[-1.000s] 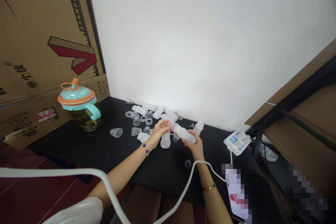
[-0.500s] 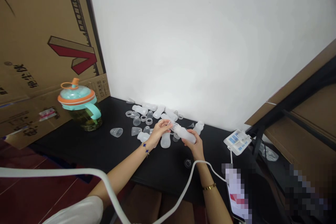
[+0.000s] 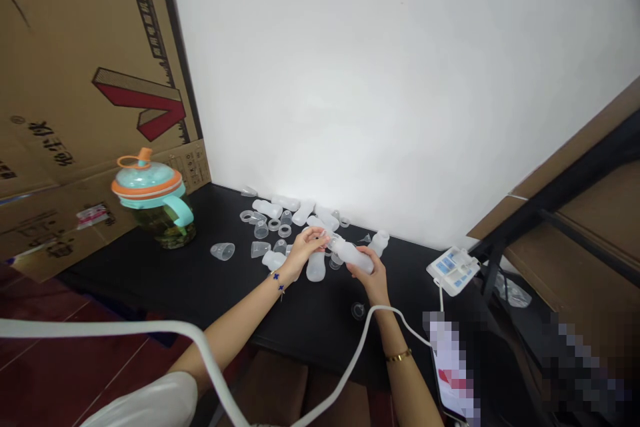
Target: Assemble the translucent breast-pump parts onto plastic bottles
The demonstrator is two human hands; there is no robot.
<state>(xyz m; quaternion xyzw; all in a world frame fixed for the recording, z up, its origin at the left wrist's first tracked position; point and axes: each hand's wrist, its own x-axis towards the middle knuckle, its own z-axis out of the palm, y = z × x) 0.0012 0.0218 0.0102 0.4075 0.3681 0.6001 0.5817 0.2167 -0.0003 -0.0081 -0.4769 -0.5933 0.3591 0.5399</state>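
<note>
The right grip (image 3: 369,275) is closed around a frosted plastic bottle (image 3: 354,257) while the left grip (image 3: 305,248) pinches a small clear part (image 3: 331,241) at its neck, with loose bottle parts (image 3: 280,227) just beyond; this join seems the step in hand, calling for steady alignment.

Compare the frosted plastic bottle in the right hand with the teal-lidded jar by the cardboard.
The frosted white plastic bottle is held tilted in the right hand, while the glass jar with a teal and orange lid stands on the black table. The bottle is pale and translucent; the jar shows dark greenish contents. The jar has a teal handle; the bottle shows none. Both have rounded bodies.
</note>
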